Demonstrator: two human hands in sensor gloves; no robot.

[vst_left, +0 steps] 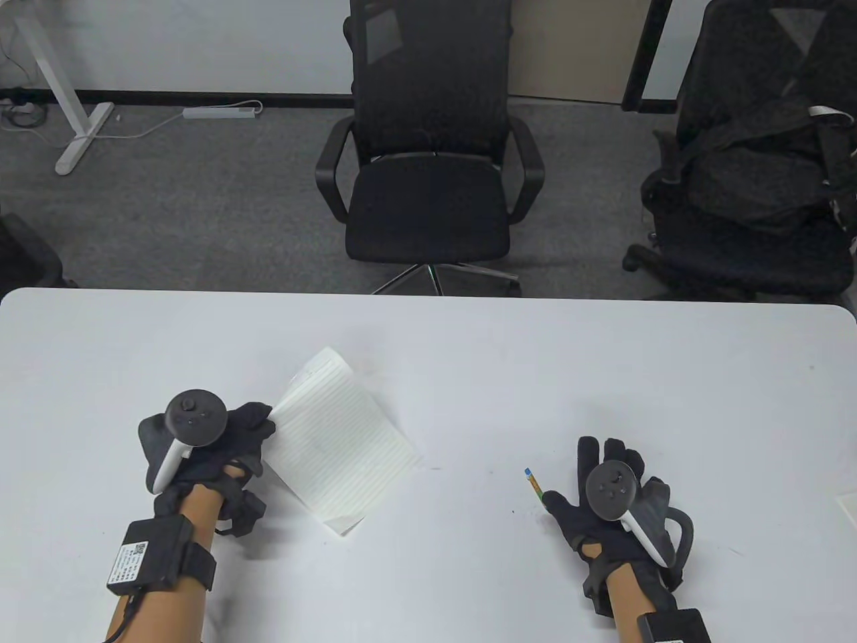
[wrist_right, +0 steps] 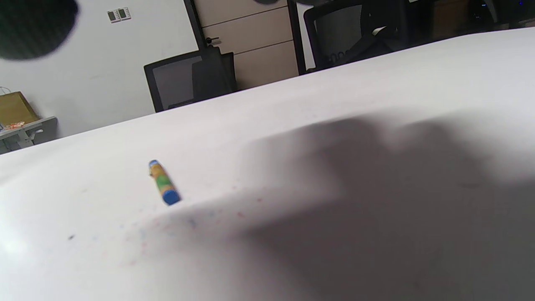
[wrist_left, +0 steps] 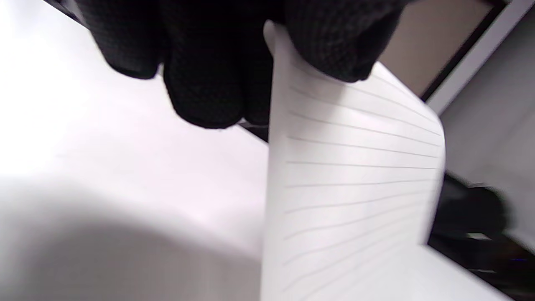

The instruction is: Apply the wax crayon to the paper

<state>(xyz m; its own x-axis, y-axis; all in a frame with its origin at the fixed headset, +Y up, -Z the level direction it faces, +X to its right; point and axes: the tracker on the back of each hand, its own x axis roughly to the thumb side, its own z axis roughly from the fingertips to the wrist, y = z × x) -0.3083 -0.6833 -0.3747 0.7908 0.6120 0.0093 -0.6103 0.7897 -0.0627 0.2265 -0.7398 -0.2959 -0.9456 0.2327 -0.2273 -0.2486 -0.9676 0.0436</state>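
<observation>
A sheet of lined white paper lies left of the table's middle. My left hand pinches its left edge and lifts it, so the page curls up off the table. The left wrist view shows the fingertips gripping the raised lined page. A short crayon with a blue tip and a green-yellow wrapper lies loose on the table. My right hand is spread open, with its thumb tip right beside the crayon. In the right wrist view the crayon lies free.
The white table has faint crayon specks around the crayon. A black office chair stands beyond the far edge. A second chair with a dark bag stands at the far right. A pale object shows at the right edge.
</observation>
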